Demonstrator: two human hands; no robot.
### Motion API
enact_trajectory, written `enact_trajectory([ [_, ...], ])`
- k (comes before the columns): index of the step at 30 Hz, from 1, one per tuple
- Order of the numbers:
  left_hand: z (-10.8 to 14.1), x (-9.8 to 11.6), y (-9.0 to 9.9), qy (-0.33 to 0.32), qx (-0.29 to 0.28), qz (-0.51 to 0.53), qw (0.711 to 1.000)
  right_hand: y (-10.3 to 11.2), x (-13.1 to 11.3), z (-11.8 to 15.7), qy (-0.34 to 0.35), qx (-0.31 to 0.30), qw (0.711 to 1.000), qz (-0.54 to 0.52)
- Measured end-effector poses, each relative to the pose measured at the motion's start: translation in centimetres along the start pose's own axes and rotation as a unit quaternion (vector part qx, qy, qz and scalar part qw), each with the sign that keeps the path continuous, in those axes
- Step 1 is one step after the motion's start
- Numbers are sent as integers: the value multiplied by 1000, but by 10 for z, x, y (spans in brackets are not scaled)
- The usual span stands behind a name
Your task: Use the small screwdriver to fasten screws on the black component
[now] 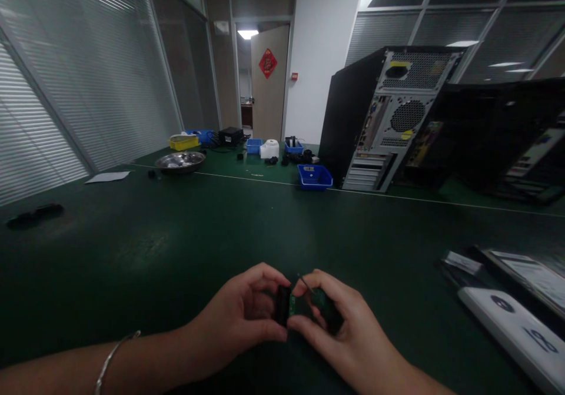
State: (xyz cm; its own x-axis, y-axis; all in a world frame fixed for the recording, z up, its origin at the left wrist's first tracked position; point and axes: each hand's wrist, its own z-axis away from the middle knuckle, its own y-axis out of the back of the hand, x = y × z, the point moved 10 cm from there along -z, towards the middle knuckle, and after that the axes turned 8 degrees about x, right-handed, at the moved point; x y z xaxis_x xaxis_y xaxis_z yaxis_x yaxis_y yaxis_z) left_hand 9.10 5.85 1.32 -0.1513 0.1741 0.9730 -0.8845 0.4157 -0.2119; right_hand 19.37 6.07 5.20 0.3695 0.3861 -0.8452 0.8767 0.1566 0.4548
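Above the near part of the green table, my left hand (247,306) is closed, pinching a small black casing (282,305) between thumb and fingertips. A small green circuit board (292,305) shows along the casing's right side. My right hand (344,318) closes its thumb and index finger at the board's edge. Tucked in that same hand is a screwdriver (325,308) with a dark handle, its thin metal shaft pointing up and left. Whether the board sits fully in the casing cannot be made out.
At right, a white device marked 98 (507,330) lies beside a hard drive (529,271). Behind stand a computer tower (375,118) and a blue tray (315,186). A metal bowl (180,169) and a dark object (35,215) are at left on the green table (212,224).
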Motion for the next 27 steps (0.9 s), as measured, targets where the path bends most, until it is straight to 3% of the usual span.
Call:
enact_trajectory([
  [6, 2, -3, 0, 1, 15, -26, 1000, -4, -4, 4, 36, -17, 998, 50],
  [11, 1, -7, 1, 8, 27, -1, 1000, -3, -15, 6, 111, -12, 985, 129],
  [16, 0, 3, -7, -6, -2, 39, 999, -5, -20, 9, 174, -11, 968, 182],
  [21, -5, 0, -4, -23, 24, 54, 998, -7, -36, 16, 258, 22, 939, 227],
  [27, -7, -5, -2, 3, 40, 51, 998, -2, -53, 19, 303, 71, 915, 257],
])
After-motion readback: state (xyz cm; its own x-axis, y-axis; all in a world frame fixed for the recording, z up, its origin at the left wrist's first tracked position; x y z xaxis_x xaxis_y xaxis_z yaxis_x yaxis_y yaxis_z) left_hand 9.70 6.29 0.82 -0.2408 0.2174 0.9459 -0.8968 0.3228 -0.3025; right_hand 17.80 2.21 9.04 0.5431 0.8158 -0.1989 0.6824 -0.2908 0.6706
